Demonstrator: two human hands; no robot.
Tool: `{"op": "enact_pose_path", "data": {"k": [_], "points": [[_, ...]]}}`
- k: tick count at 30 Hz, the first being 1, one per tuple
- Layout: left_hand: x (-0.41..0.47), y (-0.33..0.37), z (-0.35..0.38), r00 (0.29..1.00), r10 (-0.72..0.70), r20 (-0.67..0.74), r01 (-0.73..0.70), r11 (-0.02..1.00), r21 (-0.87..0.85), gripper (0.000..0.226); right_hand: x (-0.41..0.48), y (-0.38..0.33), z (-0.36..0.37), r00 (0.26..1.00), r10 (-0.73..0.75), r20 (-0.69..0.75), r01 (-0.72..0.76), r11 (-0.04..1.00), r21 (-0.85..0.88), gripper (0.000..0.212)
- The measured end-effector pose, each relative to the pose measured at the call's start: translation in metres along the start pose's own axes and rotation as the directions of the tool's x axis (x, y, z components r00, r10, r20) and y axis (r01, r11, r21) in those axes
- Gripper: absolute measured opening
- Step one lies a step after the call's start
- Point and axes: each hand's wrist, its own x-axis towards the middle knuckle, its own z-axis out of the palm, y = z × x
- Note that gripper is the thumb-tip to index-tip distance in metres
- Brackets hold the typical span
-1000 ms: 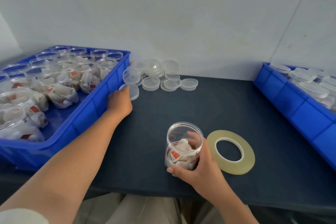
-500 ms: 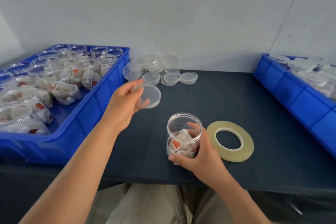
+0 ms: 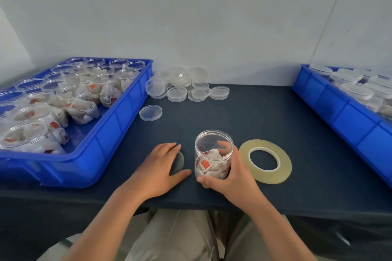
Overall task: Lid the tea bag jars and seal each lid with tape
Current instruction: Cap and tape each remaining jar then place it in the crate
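Plastic jar (image 3: pixel 212 146), one, gripped by right hand (image 3: pixel 232 179); left hand (image 3: pixel 160 168) holds one lid (image 3: pixel 178 163).

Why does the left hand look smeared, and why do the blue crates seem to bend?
Head view: the left hand and the lid it grips are motion-blurred, while the right hand on the jar is sharp. Head view: the wide lens bows the blue crate near the edge; light is soft, shadows faint.

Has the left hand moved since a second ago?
Yes. Holding a clear round lid, the left hand has come toward the person, from the far corner of the blue plastic tray to beside the clear tea bag jar.
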Motion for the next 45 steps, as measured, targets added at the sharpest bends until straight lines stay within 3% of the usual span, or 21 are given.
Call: {"op": "enact_pose_path", "data": {"k": [3, 5, 6, 8, 10, 13, 16, 20, 25, 28, 31, 35, 38, 41, 43, 45], "points": [[-0.001, 0.005, -0.008, 0.995, 0.031, -0.092, -0.026, 0.998, 0.052, 0.082, 0.001, 0.003, 0.000, 1.000, 0.001, 0.000, -0.001, 1.000, 0.008, 0.095], [-0.003, 0.016, -0.026, 0.974, -0.034, -0.223, -0.017, 0.974, -0.225, 0.074, 0.001, 0.004, 0.000, 1.000, 0.000, 0.005, -0.001, 1.000, 0.014, 0.096], [-0.004, 0.023, -0.036, 0.952, -0.059, -0.300, -0.069, 0.914, -0.400, 0.068, 0.001, 0.004, 0.000, 1.000, -0.003, 0.006, 0.003, 1.000, 0.012, 0.096], [-0.003, 0.045, -0.057, 0.904, -0.029, -0.426, -0.213, 0.834, -0.509, 0.059, 0.002, 0.003, 0.001, 1.000, -0.011, 0.003, 0.011, 1.000, 0.013, 0.095], [-0.003, 0.071, -0.071, 0.896, 0.149, -0.418, -0.322, 0.866, -0.382, 0.056, 0.002, 0.004, 0.003, 1.000, -0.018, -0.007, 0.018, 1.000, 0.021, 0.093], [0.000, 0.100, -0.076, 0.918, 0.311, -0.247, -0.346, 0.931, -0.113, 0.063, 0.004, 0.006, 0.004, 0.998, -0.050, -0.027, 0.050, 0.999, 0.015, 0.084], [0.000, 0.117, -0.067, 0.935, 0.327, -0.140, -0.329, 0.944, 0.007, 0.074, 0.006, 0.007, 0.006, 0.995, -0.084, -0.046, 0.083, 0.996, -0.021, 0.082], [0.000, 0.132, -0.055, 0.916, 0.370, -0.155, -0.306, 0.894, 0.327, 0.081, 0.013, 0.015, 0.011, 0.991, -0.110, -0.073, 0.103, 0.990, -0.094, 0.073], [0.003, 0.139, -0.057, 0.942, 0.320, -0.098, -0.269, 0.899, 0.347, 0.079, 0.014, 0.019, 0.012, 0.992, -0.108, -0.058, 0.102, 0.990, -0.099, 0.072], [0.000, 0.151, -0.046, 0.952, 0.261, -0.161, -0.168, 0.883, 0.438, 0.074, 0.010, 0.018, 0.011, 0.993, -0.106, -0.050, 0.097, 0.984, -0.149, 0.073], [0.002, 0.156, -0.039, 0.940, 0.254, -0.228, -0.128, 0.882, 0.453, 0.073, 0.006, 0.018, 0.007, 0.996, -0.082, -0.037, 0.073, 0.977, -0.203, 0.052], [0.006, 0.135, -0.045, 0.874, 0.424, -0.238, -0.339, 0.882, 0.327, 0.063, 0.011, 0.007, 0.006, 0.989, -0.144, -0.045, 0.134, 0.976, -0.172, 0.058], [0.010, 0.117, -0.056, 0.812, 0.536, -0.231, -0.552, 0.834, -0.002, 0.035, 0.009, 0.006, 0.002, 0.995, -0.095, 0.027, 0.097, 0.992, -0.074, 0.074], [0.020, 0.110, -0.062, 0.777, 0.602, -0.186, -0.630, 0.743, -0.227, 0.018, 0.007, 0.006, -0.002, 0.995, -0.081, 0.066, 0.085, 0.995, -0.052, 0.077], [0.024, 0.101, -0.062, 0.770, 0.611, -0.184, -0.638, 0.726, -0.258, 0.025, 0.006, 0.004, -0.003, 0.995, -0.076, 0.059, 0.078, 0.997, -0.022, 0.074], [0.023, 0.086, -0.064, 0.815, 0.545, -0.199, -0.580, 0.770, -0.267, 0.053, 0.005, 0.002, -0.002, 0.997, -0.064, 0.053, 0.063, 0.998, 0.024, 0.072]]}}
